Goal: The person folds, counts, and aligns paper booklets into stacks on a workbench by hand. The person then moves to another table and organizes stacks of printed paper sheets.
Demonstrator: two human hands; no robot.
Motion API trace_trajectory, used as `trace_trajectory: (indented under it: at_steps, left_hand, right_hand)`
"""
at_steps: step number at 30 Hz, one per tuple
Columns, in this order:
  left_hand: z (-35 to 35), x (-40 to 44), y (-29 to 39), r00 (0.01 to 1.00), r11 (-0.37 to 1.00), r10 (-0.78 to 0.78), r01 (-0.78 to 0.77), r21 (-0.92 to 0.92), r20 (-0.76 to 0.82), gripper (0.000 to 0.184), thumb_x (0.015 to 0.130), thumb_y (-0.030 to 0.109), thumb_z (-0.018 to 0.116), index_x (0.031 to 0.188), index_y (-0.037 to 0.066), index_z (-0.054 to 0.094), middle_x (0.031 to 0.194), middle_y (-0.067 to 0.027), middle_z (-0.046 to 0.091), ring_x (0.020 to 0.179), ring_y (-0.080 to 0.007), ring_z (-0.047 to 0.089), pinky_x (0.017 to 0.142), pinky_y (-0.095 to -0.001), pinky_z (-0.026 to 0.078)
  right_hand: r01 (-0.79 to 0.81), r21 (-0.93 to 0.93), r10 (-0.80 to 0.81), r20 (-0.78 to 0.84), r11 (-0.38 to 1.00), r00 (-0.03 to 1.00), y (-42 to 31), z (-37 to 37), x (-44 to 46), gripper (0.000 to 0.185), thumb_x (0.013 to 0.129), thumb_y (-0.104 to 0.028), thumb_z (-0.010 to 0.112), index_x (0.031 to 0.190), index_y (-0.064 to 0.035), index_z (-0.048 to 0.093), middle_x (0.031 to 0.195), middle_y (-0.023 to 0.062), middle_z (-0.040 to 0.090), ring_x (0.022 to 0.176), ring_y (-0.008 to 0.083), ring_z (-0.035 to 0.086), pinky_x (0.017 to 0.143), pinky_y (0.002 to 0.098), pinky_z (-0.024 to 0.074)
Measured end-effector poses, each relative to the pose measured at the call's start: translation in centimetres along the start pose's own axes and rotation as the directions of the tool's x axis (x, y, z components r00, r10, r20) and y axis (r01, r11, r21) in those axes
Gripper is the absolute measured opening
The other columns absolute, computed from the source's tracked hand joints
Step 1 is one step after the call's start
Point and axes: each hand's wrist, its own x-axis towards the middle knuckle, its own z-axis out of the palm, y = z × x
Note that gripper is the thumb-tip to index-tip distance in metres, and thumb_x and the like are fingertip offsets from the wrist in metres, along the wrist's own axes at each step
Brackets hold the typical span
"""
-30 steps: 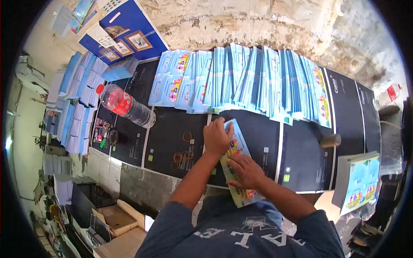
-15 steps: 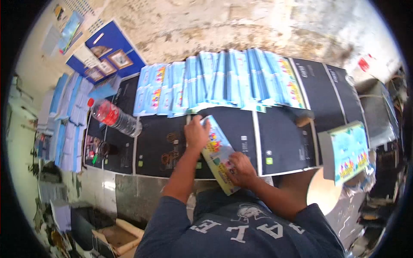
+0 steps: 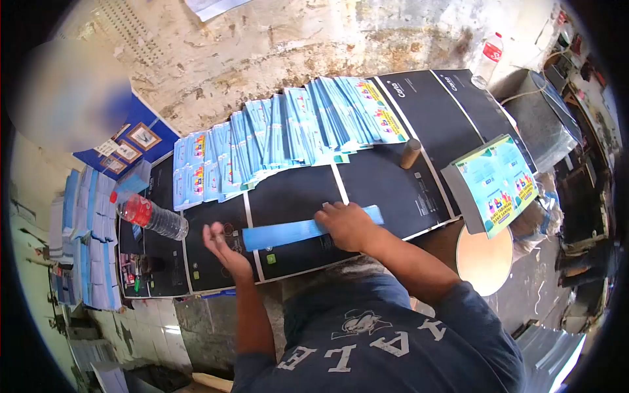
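A narrow folded blue paper sheet (image 3: 282,236) lies nearly level across the black table (image 3: 386,187), close to its front edge. My right hand (image 3: 350,226) presses down on the right part of the sheet with bent fingers. Just off the sheet's left end, my left hand (image 3: 226,252) is raised with its fingers apart and nothing in it. Behind both hands, a long overlapping row of folded printed sheets (image 3: 288,128) runs along the table. To the right stands a thick stack of flat printed covers (image 3: 495,180), coloured blue and yellow.
A short brown cylinder (image 3: 411,154) stands right of the row. One plastic bottle (image 3: 151,216) lies at the left; another bottle (image 3: 488,60) stands at the back right. Paper stacks (image 3: 92,236) line the left side. A round stool (image 3: 485,262) sits below the table's right edge.
The sheet, held tilted between both hands before, now lies on the table with its blue side up. My left hand has let go and moved left. The camera view has turned.
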Motion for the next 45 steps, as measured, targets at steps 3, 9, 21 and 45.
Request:
trace_trajectory:
  at_steps: [3, 9, 21, 45]
  left_hand:
    - [2.6, 0.1, 5.2, 0.929, 0.827, 0.074, -0.260, 0.499, 0.362, 0.059, 0.098, 0.025, 0.058, 0.149, 0.002, 0.038, 0.148, -0.0209, 0.043, 0.139, -0.0318, 0.041, 0.117, -0.0420, 0.030]
    - [7.8, -0.6, 5.7, 0.418, 0.436, -0.255, -0.755, 0.490, 0.872, 0.038, 0.085, 0.036, 0.074, 0.105, 0.005, 0.062, 0.107, -0.0167, 0.066, 0.104, -0.0367, 0.063, 0.089, -0.0478, 0.047]
    - [-3.8, 1.9, 9.8, 0.932, 0.696, -0.226, -0.051, 0.716, 0.285, 0.029, 0.088, 0.031, 0.078, 0.094, 0.005, 0.066, 0.078, -0.0141, 0.067, 0.069, -0.0222, 0.064, 0.065, -0.0380, 0.050]
    - [-11.5, -0.4, 8.8, 0.881, 0.812, -0.454, 0.471, 0.343, -0.136, 0.023, 0.085, 0.006, 0.075, 0.102, -0.001, 0.061, 0.095, -0.0100, 0.069, 0.084, -0.0160, 0.064, 0.078, -0.0323, 0.051]
  right_hand:
    - [-0.030, -0.058, 0.034, 0.069, 0.998, 0.997, -0.4, 0.3, 0.9, 0.038, 0.083, -0.015, 0.067, 0.119, -0.0065, 0.059, 0.113, 0.0100, 0.064, 0.108, 0.0286, 0.063, 0.087, 0.0427, 0.0523]
    - [-0.083, 0.309, -0.012, 0.295, 0.947, 0.955, 5.0, -4.2, -1.6, 0.070, 0.083, -0.039, 0.076, 0.139, -0.0041, 0.053, 0.136, 0.0220, 0.058, 0.127, 0.0366, 0.056, 0.102, 0.0468, 0.0471]
    - [-0.846, 0.390, 0.931, -0.160, 0.365, 0.328, 29.9, -2.0, 16.2, 0.094, 0.086, -0.073, 0.056, 0.134, 0.0069, 0.056, 0.141, 0.0295, 0.053, 0.132, 0.0456, 0.050, 0.106, 0.0554, 0.0443]
    - [-0.804, 0.370, 0.883, -0.246, 0.466, 0.399, 22.2, 5.4, 26.0, 0.107, 0.085, -0.085, 0.045, 0.123, 0.0138, 0.059, 0.128, 0.0340, 0.059, 0.122, 0.0469, 0.057, 0.105, 0.0493, 0.0449]
